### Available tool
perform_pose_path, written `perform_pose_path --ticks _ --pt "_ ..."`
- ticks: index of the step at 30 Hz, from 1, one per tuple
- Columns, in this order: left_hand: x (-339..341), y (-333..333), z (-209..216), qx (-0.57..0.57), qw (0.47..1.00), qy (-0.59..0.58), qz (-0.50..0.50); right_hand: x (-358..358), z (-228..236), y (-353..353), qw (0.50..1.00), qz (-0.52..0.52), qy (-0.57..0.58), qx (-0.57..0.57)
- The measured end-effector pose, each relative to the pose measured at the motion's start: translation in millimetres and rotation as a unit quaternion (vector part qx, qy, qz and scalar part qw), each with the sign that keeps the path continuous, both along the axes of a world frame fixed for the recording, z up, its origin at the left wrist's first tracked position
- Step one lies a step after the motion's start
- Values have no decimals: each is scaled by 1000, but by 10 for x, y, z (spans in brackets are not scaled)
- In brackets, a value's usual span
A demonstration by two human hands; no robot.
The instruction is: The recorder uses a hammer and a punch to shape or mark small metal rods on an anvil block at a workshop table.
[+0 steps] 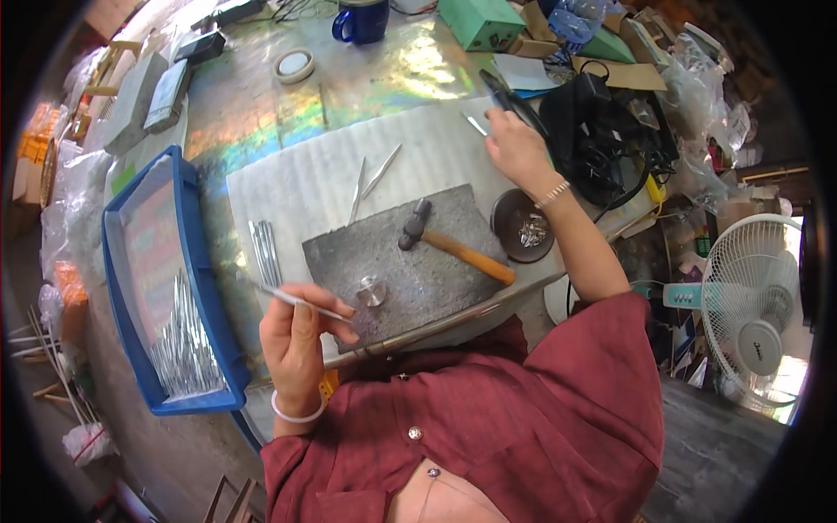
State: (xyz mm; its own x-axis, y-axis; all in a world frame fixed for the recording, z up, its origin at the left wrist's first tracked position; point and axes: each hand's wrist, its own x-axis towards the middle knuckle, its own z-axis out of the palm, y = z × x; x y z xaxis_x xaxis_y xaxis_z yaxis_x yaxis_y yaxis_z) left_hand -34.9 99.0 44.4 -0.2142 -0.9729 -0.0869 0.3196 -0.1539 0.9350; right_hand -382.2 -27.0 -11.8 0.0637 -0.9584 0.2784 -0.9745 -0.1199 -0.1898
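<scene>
My left hand [295, 344] is closed on a slender silver metal strip [307, 302], held over the near left corner of a dark grey slab [340, 253]. On the slab lie a hammer [466, 257] with a wooden handle and a small round metal piece [371, 291]. My right hand [520, 152] is stretched to the far right, fingers drawn together at the end of a thin silver piece [475, 124]; its grip is partly hidden. Two pointed silver strips [377, 173] rest on the white foam sheet [296, 170], and a bundle of strips [264, 253] lies left of the slab.
A blue tray [228, 349] at left holds many silver strips. Right of the slab, a dark round dish [501, 222] contains small metal bits. A black bag [580, 118], tape roll [294, 65], blue mug [362, 22] and green box [479, 22] stand farther back; a fan [754, 305] is at right.
</scene>
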Motion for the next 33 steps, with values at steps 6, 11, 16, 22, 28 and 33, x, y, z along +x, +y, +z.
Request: perform_pose_path --ticks 6,11,16,22,28,33 --pt "-47 77 118 -13 992 -123 -1 -111 -240 -320 988 -35 128 85" --pt "-21 80 -6 17 991 -101 -90 272 621 321 938 61 -293 177" --pt "-262 -30 -107 -99 980 -143 -97 899 954 1124 759 171 -535 327" --pt "-371 118 -106 -45 996 -49 -58 1280 767 1178 823 260 -483 150" --pt "-280 167 -106 -82 992 -81 -56 1376 773 1196 849 273 -443 96" --pt "-259 167 -75 -118 982 -127 -72 1398 758 1248 844 243 -464 113"
